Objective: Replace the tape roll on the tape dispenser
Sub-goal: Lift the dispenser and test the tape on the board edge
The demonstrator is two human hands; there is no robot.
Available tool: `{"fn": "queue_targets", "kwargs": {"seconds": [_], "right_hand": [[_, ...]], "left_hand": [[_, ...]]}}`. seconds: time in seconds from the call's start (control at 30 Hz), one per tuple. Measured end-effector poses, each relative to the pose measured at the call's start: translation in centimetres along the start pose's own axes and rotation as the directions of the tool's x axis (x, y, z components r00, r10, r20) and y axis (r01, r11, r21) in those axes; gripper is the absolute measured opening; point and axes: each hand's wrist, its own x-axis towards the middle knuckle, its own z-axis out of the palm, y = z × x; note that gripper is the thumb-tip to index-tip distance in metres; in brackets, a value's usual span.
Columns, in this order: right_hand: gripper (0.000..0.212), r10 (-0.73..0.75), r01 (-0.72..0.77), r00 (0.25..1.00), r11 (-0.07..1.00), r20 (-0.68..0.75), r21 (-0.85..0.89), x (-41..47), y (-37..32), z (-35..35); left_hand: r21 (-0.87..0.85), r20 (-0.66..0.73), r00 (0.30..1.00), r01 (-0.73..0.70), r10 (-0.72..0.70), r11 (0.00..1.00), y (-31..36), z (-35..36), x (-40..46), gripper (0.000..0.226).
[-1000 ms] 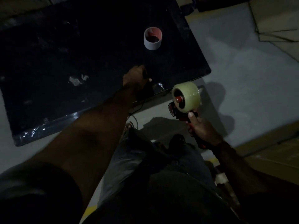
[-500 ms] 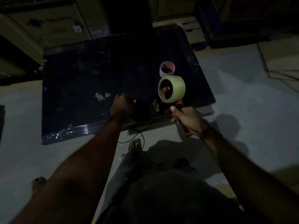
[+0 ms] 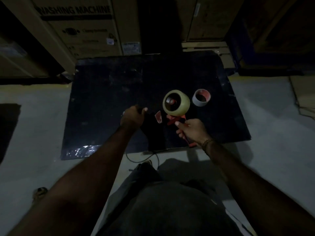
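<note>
The right hand (image 3: 190,129), closed around the red tape dispenser (image 3: 176,119), has brought its full tape roll (image 3: 176,103) over the counter (image 3: 105,92) beside the empty core (image 3: 201,99), so the swap looks done, while the left hand (image 3: 133,115) stays curled on something dark.

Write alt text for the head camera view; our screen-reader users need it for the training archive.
A person's right hand holds a red tape dispenser loaded with a clear tape roll over a black table. The left hand closes on something dark at the table's near edge. A mostly spent tape core stands right of the dispenser, and cardboard boxes line the dim background.
</note>
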Motion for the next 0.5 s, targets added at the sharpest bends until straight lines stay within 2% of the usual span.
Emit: {"fn": "queue_targets", "kwargs": {"seconds": [0.1, 0.3, 0.5], "right_hand": [[0.033, 0.035, -0.034, 0.999, 0.999, -0.012, 0.022, 2.5, -0.9, 1.8], [0.039, -0.026, 0.026, 0.999, 1.0, 0.038, -0.015, 7.6, -1.4, 2.9], [0.043, 0.015, -0.017, 0.994, 1.0, 0.11, 0.021, 11.5, -0.3, 3.5]], "left_hand": [[0.058, 0.025, 1.0, 0.015, -0.017, 0.998, -0.7, -1.2, 1.1, 0.051], [0.171, 0.016, 1.0, -0.016, 0.013, 0.985, -1.3, -3.5, 3.3, 0.06], [0.299, 0.009, 1.0, -0.01, 0.007, 0.954, 0.2, -4.2, 3.3, 0.064]]}}
